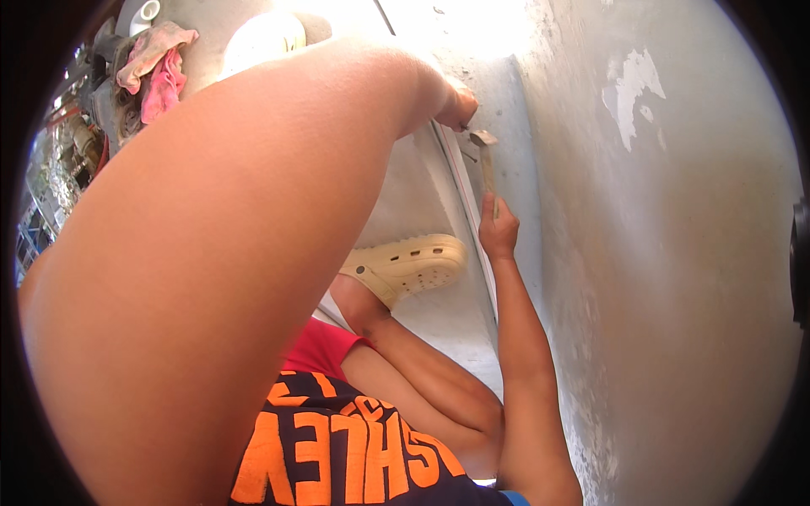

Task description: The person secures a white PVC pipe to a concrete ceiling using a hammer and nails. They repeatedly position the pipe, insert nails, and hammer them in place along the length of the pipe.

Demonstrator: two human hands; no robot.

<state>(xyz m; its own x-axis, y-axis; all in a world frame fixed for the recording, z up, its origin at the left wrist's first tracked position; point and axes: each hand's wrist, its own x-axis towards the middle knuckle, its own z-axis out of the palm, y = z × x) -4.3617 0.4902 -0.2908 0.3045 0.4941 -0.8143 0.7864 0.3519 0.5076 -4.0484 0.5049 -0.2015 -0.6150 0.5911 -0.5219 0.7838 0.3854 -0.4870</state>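
My right hand [499,229] is wrapped round the wooden handle of a hammer [487,164], whose head points away from me. Just beyond the hammer head, my left hand [460,105] has its fingers drawn together low over the ground. Whatever is between those fingertips is too small and hidden to make out. A thin dark piece, perhaps a nail, shows beside the hammer handle. Under both hands runs a long narrow pale strip [467,194] with a dark edge, lying along the floor near the wall. My left forearm covers much of the left side.
A grey plastered wall [675,278] with peeling patches rises close on the right. My foot in a cream clog [413,263] rests beside the strip. At the far left are pink cloths [164,84], a white pipe piece [145,12] and a rounded pale object [263,42].
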